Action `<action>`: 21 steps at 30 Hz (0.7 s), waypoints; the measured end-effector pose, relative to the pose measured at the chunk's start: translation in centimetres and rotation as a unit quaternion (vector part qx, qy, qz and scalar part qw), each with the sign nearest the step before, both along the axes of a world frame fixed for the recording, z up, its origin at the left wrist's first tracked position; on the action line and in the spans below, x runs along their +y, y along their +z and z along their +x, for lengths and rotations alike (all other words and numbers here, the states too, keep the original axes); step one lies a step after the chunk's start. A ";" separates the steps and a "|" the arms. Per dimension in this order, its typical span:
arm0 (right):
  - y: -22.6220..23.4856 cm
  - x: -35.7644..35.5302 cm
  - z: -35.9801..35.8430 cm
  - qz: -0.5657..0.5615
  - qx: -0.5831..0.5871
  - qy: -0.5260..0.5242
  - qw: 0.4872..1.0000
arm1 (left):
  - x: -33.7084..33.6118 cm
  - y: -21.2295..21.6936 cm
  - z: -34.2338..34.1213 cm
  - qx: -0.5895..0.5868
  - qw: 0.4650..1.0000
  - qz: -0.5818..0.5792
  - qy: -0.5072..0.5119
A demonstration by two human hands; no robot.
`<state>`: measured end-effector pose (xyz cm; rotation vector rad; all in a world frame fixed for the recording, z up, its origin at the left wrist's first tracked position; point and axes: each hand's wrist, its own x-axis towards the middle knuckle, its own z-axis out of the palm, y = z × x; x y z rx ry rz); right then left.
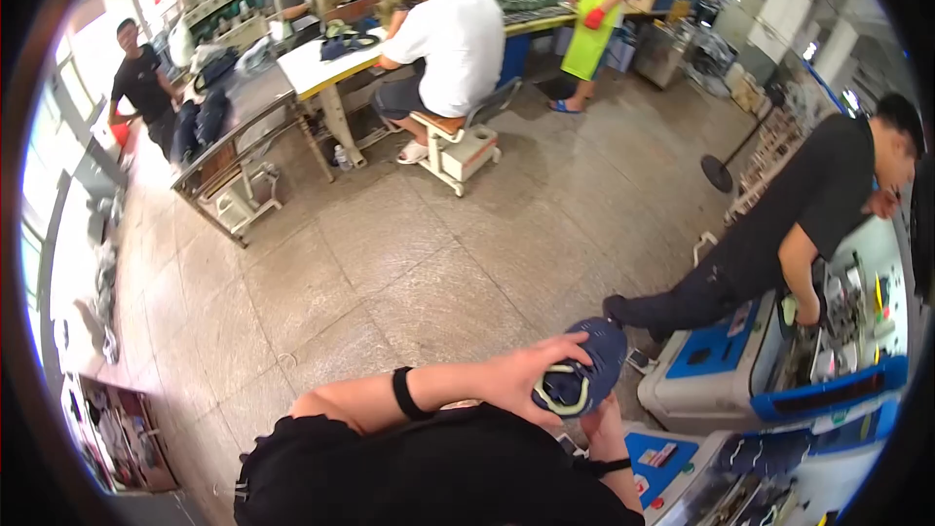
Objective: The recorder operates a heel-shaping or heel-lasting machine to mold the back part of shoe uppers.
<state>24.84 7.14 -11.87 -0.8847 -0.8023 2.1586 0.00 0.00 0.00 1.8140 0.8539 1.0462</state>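
While both hands close on a navy shoe [584,370], blue-and-white machines [721,370] crowd the 4 o'clock side.
A person in black [799,224] leans over a machine at 3 o'clock; a seated worker in white [448,39] sits at a table [312,63] at 12; the shoe's long axis runs 1 to 7 o'clock, toe up, opening toward the camera; left hand [521,380] wraps its side, forearm lying across; right hand [604,424] grips from below.

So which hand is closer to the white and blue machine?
Right. The right hand is under the dark blue shoe, just beside the white and blue machine. The left hand wraps the shoe's other side, farther from the machine.
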 end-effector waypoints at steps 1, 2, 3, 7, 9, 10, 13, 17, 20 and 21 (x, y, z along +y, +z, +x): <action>-0.7 0.7 -2.6 -0.002 -0.033 -0.010 0.999 | -0.9 0.0 -1.9 -0.002 0.997 0.001 0.081; -1.4 1.4 -5.5 -0.027 -0.053 -0.027 0.998 | -1.8 0.0 -3.7 0.005 0.987 0.006 0.161; -1.9 2.1 -8.4 -0.002 -0.051 0.008 0.999 | -2.6 0.0 -5.7 0.014 0.975 0.033 0.220; -2.1 3.6 -19.2 -0.016 -0.021 0.093 0.995 | -5.9 0.8 -12.8 0.066 0.934 0.041 0.349; -1.8 4.6 -22.9 -0.024 0.032 0.155 0.987 | -5.7 0.4 -15.2 0.091 0.913 0.050 0.395; -1.8 5.0 -24.6 -0.028 0.037 0.160 0.986 | -5.3 0.0 -16.4 0.003 0.909 0.017 0.417; -2.4 7.5 -30.6 -0.016 0.017 0.172 0.985 | -3.2 -1.0 -21.2 -0.100 0.886 -0.016 0.452; -3.9 11.5 -38.2 -0.019 0.026 0.207 0.978 | 0.4 -2.4 -28.3 -0.121 0.859 -0.043 0.496; -3.3 15.1 -45.0 -0.019 0.035 0.233 0.972 | 3.7 -1.6 -34.3 -0.017 0.812 -0.052 0.581; -3.2 15.9 -47.0 -0.025 0.023 0.244 0.969 | 4.3 -1.4 -36.1 -0.010 0.812 -0.057 0.581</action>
